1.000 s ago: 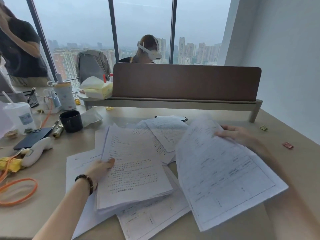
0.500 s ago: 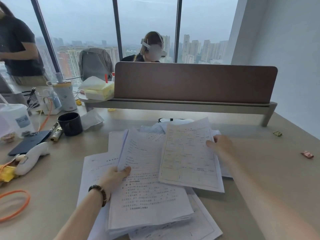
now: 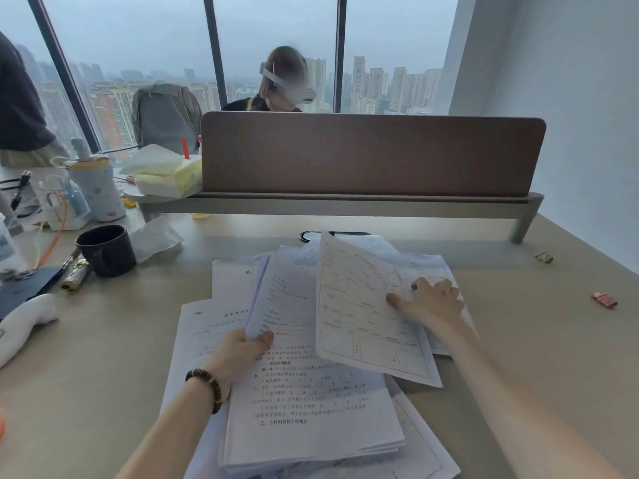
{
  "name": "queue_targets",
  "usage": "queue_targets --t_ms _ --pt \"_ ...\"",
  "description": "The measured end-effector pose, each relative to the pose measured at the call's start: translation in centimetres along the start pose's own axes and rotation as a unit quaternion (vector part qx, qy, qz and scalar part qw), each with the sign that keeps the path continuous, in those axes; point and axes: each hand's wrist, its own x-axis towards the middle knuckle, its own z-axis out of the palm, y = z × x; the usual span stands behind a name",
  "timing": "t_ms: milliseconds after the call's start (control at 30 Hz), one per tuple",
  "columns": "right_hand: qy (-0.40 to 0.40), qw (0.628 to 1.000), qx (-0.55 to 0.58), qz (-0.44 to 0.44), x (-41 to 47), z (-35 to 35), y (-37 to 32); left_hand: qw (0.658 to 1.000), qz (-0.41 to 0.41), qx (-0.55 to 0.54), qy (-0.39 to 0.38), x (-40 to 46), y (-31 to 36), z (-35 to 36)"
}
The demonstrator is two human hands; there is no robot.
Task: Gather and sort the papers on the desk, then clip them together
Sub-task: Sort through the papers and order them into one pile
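White printed sheets, loosely fanned at the centre of the beige desk (image 3: 103,340): gathering step in hand, sorting barely begun, clipping not yet reached.

Left hand (image 3: 242,350): clenched on the left edge of a thick stack of text pages (image 3: 304,392), thumb on top, fingers hidden beneath, that edge raised off the sheets below.

Right hand (image 3: 428,302): spread flat, not grasping, thumb pressed on the right part of a ruled form sheet (image 3: 359,305), remaining fingers resting on loose pages (image 3: 432,267) just beyond; form sheet overlapping the stack's upper right corner.

Next move, as judged: form sheet to be slid onto or under the stack, stray pages behind drawn in, edges squared.

Clips still apart from the papers: red binder clip (image 3: 604,300) and greenish clip (image 3: 544,256), both well off to the right on bare desk.
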Motion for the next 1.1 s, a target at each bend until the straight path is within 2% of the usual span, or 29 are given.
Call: queue_targets --t_ms 133,300,467,733,867,967,1100 --pt "-0.007 1.000 -0.018 -0.003 -0.2 -0.1 1.1 0.999 -0.009 -0.035 0.002 -0.3 0.8 -0.4" --pt "0.001 0.999 0.052 0.001 0.8 -0.8 2.2 0.997 0.008 -0.054 0.056 -1.0 1.8 -4.8" --pt "-0.003 0.998 0.055 0.008 1.1 -1.2 2.7 0.996 -0.029 -0.042 0.068 -1.5 0.0 -7.0" --pt "-0.012 0.960 0.277 0.030 1.4 -2.3 3.2 0.995 -0.044 -0.058 0.075 -1.3 -1.4 -6.6" --pt "-0.065 0.936 0.344 0.033 0.9 -3.3 3.6 0.995 -0.038 -0.058 0.072 -1.4 -1.2 -6.4" --pt "-0.097 0.935 0.342 0.018 0.4 -3.4 4.0 0.995 -0.034 -0.062 0.066 -1.2 -0.9 -5.9" --pt "-0.042 0.972 0.230 -0.024 0.8 -2.6 3.4 0.996 -0.033 -0.061 0.057 -1.0 -0.5 -5.1"
